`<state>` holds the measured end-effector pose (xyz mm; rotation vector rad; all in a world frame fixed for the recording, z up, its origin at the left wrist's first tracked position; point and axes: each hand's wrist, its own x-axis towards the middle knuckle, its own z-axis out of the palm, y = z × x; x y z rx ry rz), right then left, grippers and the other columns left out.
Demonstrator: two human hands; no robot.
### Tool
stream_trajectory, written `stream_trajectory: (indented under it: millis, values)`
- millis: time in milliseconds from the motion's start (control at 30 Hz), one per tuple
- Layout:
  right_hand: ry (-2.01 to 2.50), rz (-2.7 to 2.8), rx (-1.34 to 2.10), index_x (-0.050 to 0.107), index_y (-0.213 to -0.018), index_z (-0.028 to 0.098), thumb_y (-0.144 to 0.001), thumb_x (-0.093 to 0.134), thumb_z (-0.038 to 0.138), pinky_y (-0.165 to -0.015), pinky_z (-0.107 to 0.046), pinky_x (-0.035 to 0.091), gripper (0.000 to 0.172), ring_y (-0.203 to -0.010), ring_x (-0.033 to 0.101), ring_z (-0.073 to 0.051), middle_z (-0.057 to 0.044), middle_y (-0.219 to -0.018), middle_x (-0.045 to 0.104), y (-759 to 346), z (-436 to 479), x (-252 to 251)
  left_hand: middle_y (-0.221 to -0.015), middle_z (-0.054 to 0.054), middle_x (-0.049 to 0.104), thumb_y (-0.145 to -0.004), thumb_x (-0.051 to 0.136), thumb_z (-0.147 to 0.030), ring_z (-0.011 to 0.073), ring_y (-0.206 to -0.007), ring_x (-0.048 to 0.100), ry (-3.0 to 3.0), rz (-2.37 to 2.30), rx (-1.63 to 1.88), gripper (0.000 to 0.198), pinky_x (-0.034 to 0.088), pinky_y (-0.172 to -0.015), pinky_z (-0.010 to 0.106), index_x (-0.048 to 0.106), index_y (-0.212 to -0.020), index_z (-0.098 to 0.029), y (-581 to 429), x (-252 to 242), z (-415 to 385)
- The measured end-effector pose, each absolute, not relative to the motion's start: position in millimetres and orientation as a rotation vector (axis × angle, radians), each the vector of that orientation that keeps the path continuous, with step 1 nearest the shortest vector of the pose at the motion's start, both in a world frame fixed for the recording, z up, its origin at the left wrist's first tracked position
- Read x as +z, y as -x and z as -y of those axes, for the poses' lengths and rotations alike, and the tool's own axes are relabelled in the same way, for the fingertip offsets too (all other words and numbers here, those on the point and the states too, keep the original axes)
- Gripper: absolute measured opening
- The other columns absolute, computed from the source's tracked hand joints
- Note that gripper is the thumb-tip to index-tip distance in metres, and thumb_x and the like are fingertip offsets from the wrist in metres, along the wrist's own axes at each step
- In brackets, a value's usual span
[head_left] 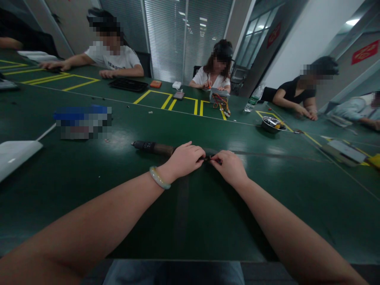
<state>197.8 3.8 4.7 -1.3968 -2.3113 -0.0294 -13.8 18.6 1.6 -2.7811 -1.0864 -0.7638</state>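
Head view: on the green table (pixel 133 221) in front of me lies a long cylindrical tool (pixel 162 149), brownish along the body, black toward its left end, narrowing to a greyish tip. My left hand (pixel 186 159) curls over its right part, grasping it. Just beside, my right hand (pixel 230 166) pinches a small dark piece (pixel 207 158); whether it joins the tool I cannot tell.

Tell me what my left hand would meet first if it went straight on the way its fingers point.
Likely the small dark piece right ahead of your left hand, then your right hand just beyond. Depth is hard to judge there, and the piece may already be touching your left hand.
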Motion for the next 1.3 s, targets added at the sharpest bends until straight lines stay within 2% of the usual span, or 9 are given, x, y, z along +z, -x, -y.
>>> stream_trajectory:
  millis: [100,200,267,1033,1300]
  values:
    - [1.374,2.280,0.037,0.070,-0.085,0.021,-0.084,0.070,0.021,-0.074,-0.029,0.043,0.002,-0.082,0.058,-0.017,-0.001,-0.086,0.065,-200.2,-6.8,2.6,-0.098,0.002,0.066,-0.087,0.057,-0.025,0.0185,-0.094,0.062,2.794,1.107,-0.779,0.012,0.039,-0.103,0.043,0.063,-0.097,-0.020,15.0,1.0,-20.2]
    - [1.347,2.247,0.132,0.070,-0.084,0.021,-0.082,0.073,0.022,-0.071,-0.028,0.042,0.003,-0.079,0.058,-0.016,0.000,-0.084,0.066,-202.3,-9.6,1.5,-0.099,0.002,0.066,-0.088,0.057,-0.027,0.0190,-0.093,0.062,2.819,1.140,-0.773,0.015,0.047,-0.088,0.036,0.063,-0.099,-0.020,16.7,1.0,-21.7]
    - [1.316,2.240,0.172,0.071,-0.084,0.021,-0.082,0.074,0.021,-0.070,-0.028,0.042,0.004,-0.078,0.057,-0.015,0.001,-0.083,0.066,-203.0,-10.4,1.8,-0.100,0.003,0.066,-0.088,0.057,-0.028,0.0192,-0.092,0.062,2.835,1.153,-0.773,0.016,0.048,-0.083,0.034,0.064,-0.100,-0.021,17.5,0.9,-22.7]
    - [1.331,2.187,0.132,0.070,-0.083,0.022,-0.084,0.071,0.022,-0.068,-0.027,0.040,0.002,-0.076,0.056,-0.015,0.002,-0.080,0.064,-194.8,-7.0,-0.8,-0.098,0.001,0.067,-0.089,0.058,-0.030,0.0189,-0.090,0.063,2.854,1.191,-0.799,0.016,0.048,-0.083,0.034,0.064,-0.100,-0.021,15.9,-3.1,-26.4]
    - [1.227,2.275,-0.059,0.070,-0.085,0.019,-0.084,0.072,0.021,-0.074,-0.030,0.041,0.002,-0.082,0.055,-0.018,-0.001,-0.084,0.065,-194.8,-12.6,-2.3,-0.095,0.001,0.067,-0.088,0.058,-0.030,0.0186,-0.088,0.062,2.846,1.212,-0.765,0.013,0.047,-0.080,0.033,0.062,-0.097,-0.021,15.2,-2.2,-25.2]
